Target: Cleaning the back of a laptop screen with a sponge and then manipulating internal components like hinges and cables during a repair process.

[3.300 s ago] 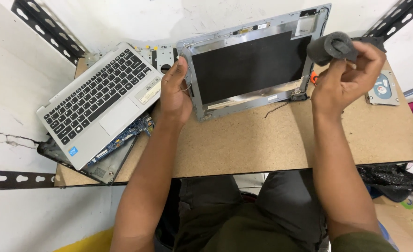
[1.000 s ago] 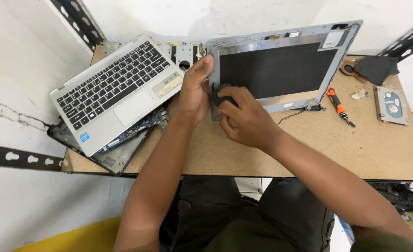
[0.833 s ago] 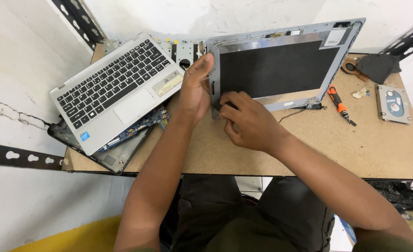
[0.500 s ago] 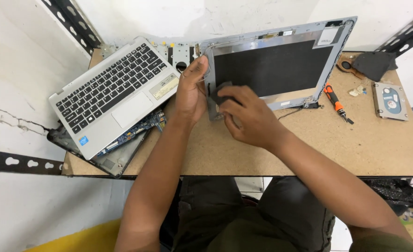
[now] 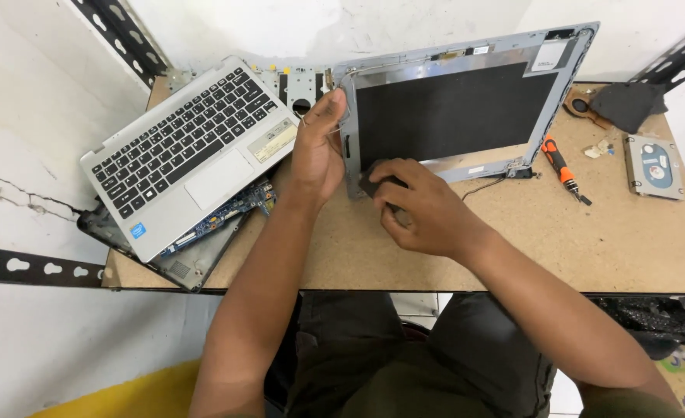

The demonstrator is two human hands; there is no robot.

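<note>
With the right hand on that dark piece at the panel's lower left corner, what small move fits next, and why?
Probably a short wipe or pull along the bottom edge of the screen panel. The right hand presses a small dark piece at that corner, while the left hand braces the panel's left edge, steadying it.

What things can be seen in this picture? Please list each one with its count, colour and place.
laptop screen lid: 1, silver frame with black panel, back centre of table, propped up
small dark piece: 1, black, at lid's lower left corner, under right fingers
keyboard deck: 1, silver with black keys, left side, lying on base
laptop base: 1, dark with blue circuit board, under keyboard deck
screwdriver: 1, orange and black, right of lid
hard drive: 1, silver, far right
dark cloth: 1, grey-black, back right
table: 1, brown chipboard
left hand: holds lid's left edge
right hand: on small dark piece
</note>
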